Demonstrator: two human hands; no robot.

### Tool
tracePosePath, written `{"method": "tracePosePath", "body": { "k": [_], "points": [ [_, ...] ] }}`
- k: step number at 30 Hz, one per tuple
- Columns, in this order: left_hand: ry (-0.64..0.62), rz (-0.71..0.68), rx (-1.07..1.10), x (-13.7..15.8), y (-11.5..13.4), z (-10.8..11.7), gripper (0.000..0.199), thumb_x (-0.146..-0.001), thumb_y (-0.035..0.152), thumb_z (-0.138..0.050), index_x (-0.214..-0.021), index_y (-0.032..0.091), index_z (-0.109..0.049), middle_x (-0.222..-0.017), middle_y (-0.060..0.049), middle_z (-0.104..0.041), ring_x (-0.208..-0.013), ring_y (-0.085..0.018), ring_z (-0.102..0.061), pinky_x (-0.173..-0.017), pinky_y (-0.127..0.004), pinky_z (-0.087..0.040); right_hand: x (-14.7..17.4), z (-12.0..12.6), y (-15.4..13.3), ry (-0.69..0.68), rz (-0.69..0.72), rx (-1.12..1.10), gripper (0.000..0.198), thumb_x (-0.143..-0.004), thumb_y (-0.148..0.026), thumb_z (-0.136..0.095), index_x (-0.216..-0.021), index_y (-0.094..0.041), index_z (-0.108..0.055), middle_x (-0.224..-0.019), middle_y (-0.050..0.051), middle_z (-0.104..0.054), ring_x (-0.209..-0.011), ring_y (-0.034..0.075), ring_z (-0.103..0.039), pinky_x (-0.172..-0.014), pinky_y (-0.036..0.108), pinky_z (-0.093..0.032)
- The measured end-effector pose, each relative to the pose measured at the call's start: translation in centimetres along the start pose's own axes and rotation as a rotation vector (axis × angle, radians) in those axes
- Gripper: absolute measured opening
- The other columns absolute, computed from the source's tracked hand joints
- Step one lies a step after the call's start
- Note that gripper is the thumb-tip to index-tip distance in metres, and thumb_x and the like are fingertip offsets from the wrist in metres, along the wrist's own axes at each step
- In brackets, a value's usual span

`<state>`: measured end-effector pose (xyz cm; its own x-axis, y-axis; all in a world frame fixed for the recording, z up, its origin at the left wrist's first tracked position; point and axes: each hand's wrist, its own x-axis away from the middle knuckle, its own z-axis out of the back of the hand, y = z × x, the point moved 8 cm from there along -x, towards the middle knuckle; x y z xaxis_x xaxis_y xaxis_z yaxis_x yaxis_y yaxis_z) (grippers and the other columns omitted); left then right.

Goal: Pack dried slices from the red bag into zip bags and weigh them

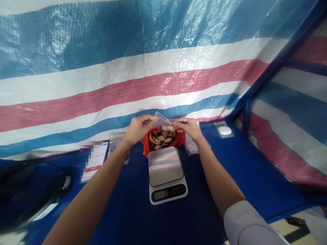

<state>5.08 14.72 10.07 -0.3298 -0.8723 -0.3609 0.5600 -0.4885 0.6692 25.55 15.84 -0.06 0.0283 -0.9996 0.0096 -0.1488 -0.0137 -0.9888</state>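
My left hand [139, 129] and my right hand [189, 128] are raised behind a kitchen scale, fingers pinched on opposite sides of a small clear plastic bag [161, 119]. Whitish pieces [168, 128] show at the bag's lower part; whether they are inside it is hard to tell. Just below, a red plastic bag [145, 144] lies spread open, holding several flat brown dried slices [161, 138]. The kitchen scale [166, 170] stands directly in front, with a bare metal plate; its small display is unreadable.
A phone [95, 165] and a clear bag [126, 159] with dark contents lie left. More clear bags [191, 145] sit under my right wrist. Farther right is a bagged white oval object [224, 130]. Black straps [48, 197] occupy the left edge; a striped sheet [127, 88] closes the back.
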Motion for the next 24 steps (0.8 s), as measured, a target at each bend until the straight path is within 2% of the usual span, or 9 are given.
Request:
{"method": "tracePosePath", "body": {
  "k": [5, 10, 19, 24],
  "points": [
    [-0.015, 0.031, 0.007, 0.1, -0.4, -0.1, 0.041, -0.087, 0.057, -0.062, -0.087, 0.018, -0.074, -0.088, -0.004, -0.076, -0.082, -0.02, -0.068, -0.075, -0.028, -0.051, -0.1, 0.2, -0.2, -0.002, 0.021, 0.078, 0.026, -0.065, -0.037, -0.082, -0.079, -0.016, -0.079, -0.075, 0.002, -0.075, -0.069, 0.016, -0.068, -0.067, 0.029, -0.059],
    [-0.051, 0.001, -0.005, 0.2, -0.3, -0.8, 0.039, -0.088, 0.053, -0.061, -0.088, 0.017, -0.074, -0.09, -0.004, -0.077, -0.082, -0.019, -0.068, -0.077, -0.027, -0.05, -0.1, -0.5, -0.2, -0.039, 0.054, 0.203, 0.021, -0.068, -0.035, -0.079, -0.08, -0.017, -0.08, -0.075, 0.002, -0.076, -0.069, 0.017, -0.069, -0.065, 0.029, -0.059],
    [0.049, -0.013, -0.05, 0.0, -0.2, 0.5, 0.035, -0.089, 0.05, -0.061, -0.088, 0.018, -0.075, -0.09, -0.005, -0.077, -0.082, -0.02, -0.069, -0.077, -0.028, -0.051, -0.5, 0.5, 0.4, -0.018, 0.024, 0.213, 0.019, -0.071, -0.03, -0.08, -0.085, -0.017, -0.081, -0.077, 0.002, -0.077, -0.069, 0.019, -0.072, -0.067, 0.031, -0.063],
    [0.032, 0.002, -0.079, 0.2, -1.3, 0.5, 0.039, -0.084, 0.054, -0.063, -0.094, 0.019, -0.075, -0.098, -0.007, -0.078, -0.084, -0.022, -0.07, -0.081, -0.031, -0.053, -0.3, 0.0, 0.4, -0.033, 0.029, 0.233, 0.014, -0.072, -0.025, -0.078, -0.083, -0.017, -0.081, -0.077, 0.002, -0.077, -0.068, 0.019, -0.072, -0.064, 0.03, -0.063]
  ]
}}
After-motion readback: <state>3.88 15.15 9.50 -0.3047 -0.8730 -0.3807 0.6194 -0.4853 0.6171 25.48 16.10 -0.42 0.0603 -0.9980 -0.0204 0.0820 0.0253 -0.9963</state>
